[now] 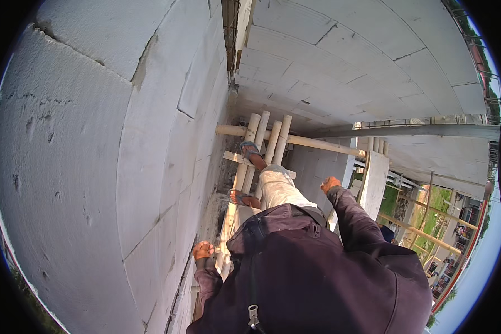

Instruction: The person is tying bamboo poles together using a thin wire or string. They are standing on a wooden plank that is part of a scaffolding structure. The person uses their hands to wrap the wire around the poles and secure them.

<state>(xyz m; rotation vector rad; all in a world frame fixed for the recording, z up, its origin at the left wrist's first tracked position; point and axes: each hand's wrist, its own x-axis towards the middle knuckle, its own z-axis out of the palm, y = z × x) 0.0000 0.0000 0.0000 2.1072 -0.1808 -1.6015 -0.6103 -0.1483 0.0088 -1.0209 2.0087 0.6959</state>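
Note:
My left hand hangs low beside the grey block wall, its fingers curled in and nothing showing in them. On the other side my right hand is held out from my body in a loose fist, with no object visible. Below me, round wooden poles laid side by side form a scaffold platform. My feet, in sandals, stand on these poles, one ahead of the other. A short flat board crosses the poles by the front foot.
A horizontal pole runs across the far end of the platform, under a grey beam. Another block wall rises ahead. A pale upright panel stands to the right, and beyond it the ground lies far below, with more poles.

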